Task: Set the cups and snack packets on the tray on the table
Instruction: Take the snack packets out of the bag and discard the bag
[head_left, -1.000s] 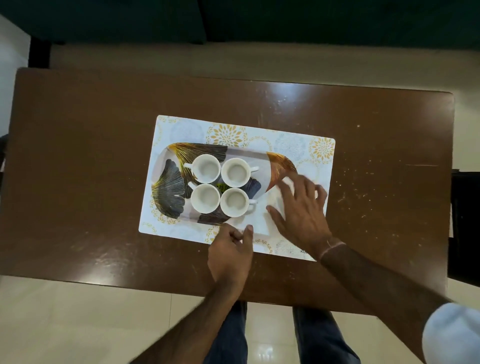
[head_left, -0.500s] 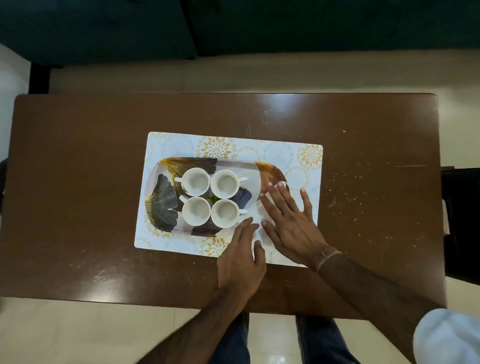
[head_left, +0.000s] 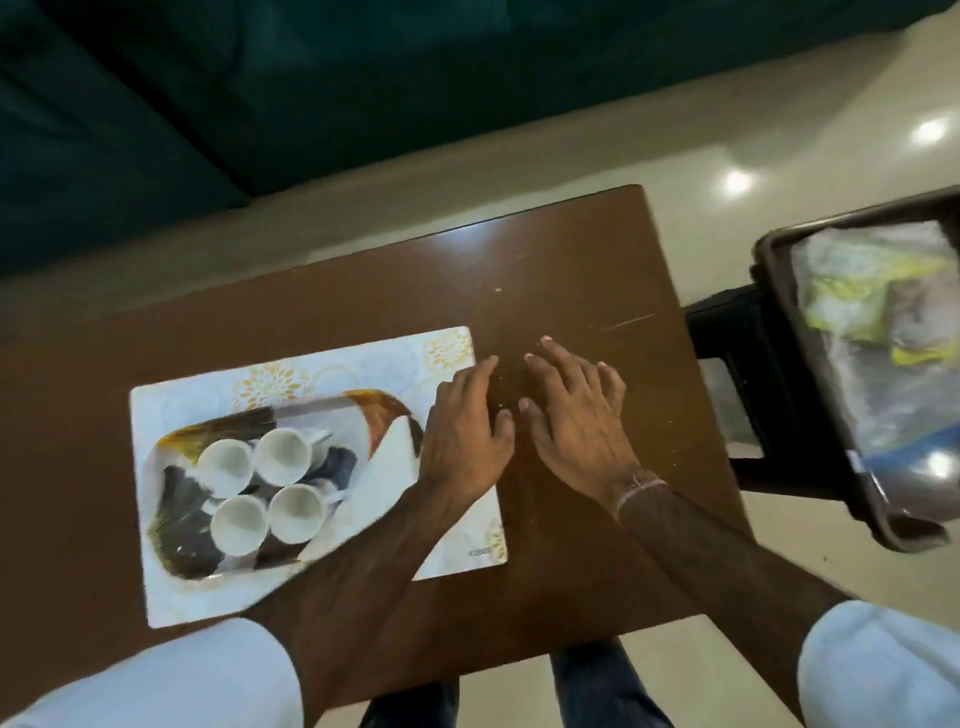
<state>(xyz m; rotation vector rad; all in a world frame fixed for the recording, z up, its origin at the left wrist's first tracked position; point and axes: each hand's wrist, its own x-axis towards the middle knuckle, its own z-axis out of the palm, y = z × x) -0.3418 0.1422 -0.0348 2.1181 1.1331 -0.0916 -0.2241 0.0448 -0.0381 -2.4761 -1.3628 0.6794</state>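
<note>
Several white cups (head_left: 283, 457) stand close together on a patterned tray (head_left: 387, 415), which lies on a white placemat (head_left: 363, 358) on the brown table (head_left: 571, 260). My left hand (head_left: 462, 431) hovers over the mat's right edge, fingers apart, holding nothing. My right hand (head_left: 576, 415) is just beside it over bare table, fingers spread and empty. Snack packets (head_left: 852, 306), yellow and clear, lie in a dark bin (head_left: 779, 291) off the table's right end, blurred.
A dark stool or stand (head_left: 727, 332) sits under the bin beside the table's right edge. A dark green sofa (head_left: 208, 104) lies beyond the table. Pale tiled floor (head_left: 727, 130) surrounds it. My knees show below the near edge.
The view has swung right, bringing the bin of packets into sight. Both hands have left the tray's right end and moved rightward, the right one now over bare table.
</note>
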